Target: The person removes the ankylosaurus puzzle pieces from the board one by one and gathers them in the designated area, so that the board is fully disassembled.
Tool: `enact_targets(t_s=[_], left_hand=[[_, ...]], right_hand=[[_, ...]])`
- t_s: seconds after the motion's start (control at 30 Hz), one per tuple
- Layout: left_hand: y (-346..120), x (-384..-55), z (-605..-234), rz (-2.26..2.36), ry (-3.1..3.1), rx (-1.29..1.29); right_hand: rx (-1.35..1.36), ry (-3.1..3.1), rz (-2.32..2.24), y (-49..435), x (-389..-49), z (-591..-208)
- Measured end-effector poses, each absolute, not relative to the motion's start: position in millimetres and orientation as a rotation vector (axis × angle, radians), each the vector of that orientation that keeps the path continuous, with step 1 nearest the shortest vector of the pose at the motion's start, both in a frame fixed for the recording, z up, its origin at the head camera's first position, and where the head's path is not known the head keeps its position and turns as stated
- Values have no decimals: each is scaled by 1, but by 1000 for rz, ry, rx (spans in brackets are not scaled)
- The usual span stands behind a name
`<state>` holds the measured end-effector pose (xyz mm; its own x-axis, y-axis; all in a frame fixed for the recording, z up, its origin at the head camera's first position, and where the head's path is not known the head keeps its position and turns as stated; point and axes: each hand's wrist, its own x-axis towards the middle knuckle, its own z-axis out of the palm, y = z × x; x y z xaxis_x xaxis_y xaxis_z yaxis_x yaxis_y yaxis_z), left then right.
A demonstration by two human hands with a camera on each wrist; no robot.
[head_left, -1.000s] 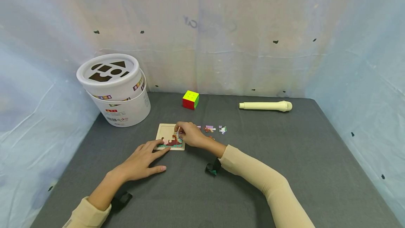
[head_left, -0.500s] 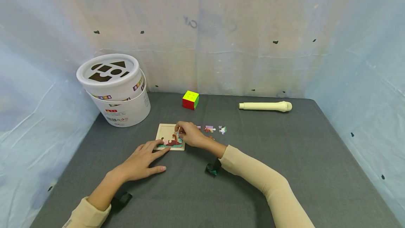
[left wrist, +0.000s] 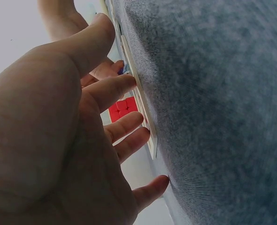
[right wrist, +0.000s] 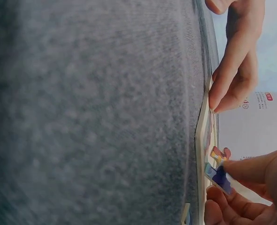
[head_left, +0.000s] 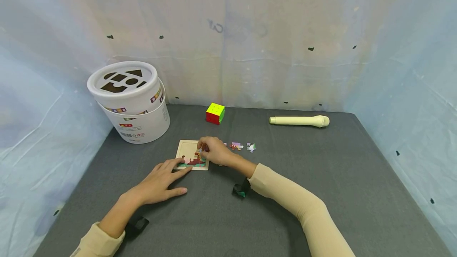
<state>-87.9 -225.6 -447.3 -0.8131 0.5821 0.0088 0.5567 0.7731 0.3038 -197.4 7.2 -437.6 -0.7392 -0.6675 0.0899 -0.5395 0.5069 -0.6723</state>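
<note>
A small wooden jigsaw board (head_left: 185,148) lies on the grey cloth, with coloured pieces fitted along its near side. My left hand (head_left: 162,179) rests its outstretched fingertips on the board's near left edge, thumb spread out on the cloth. Over the board's right side, my right hand (head_left: 216,152) pinches a jigsaw piece between thumb and fingers. In the right wrist view this blue-purple jigsaw piece (right wrist: 218,178) is tilted, close over the board's inside. Right of the board lie loose pieces, one purple and brown (head_left: 236,146), one white and green (head_left: 251,147); the right hand partly hides another.
A white lidded bucket (head_left: 143,126) with shape cut-outs in its lid stands at the back left. Behind the board sits a toy cube (head_left: 215,113) in yellow, red and green. A cream toy microphone (head_left: 299,120) lies at the back right. Fabric walls (head_left: 271,31) enclose the table.
The right hand's fingers have shifted slightly at the board, and less of the pinched piece's blue shows from above. The left hand has stayed in place.
</note>
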Motion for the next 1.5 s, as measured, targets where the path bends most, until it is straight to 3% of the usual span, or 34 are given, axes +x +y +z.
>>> enact_targets(t_s=[0.53,1.13,1.5], left_hand=[[-224,-88,-449,443,2852,891],[-226,-89,-448,467,2865,918],[-226,-89,-448,485,2874,922]], right_hand=[[-1047,2462,-1202,30,-199,-427],[-1049,2367,-1171,140,-205,-415],[-1027,2308,-1104,175,-197,-419]])
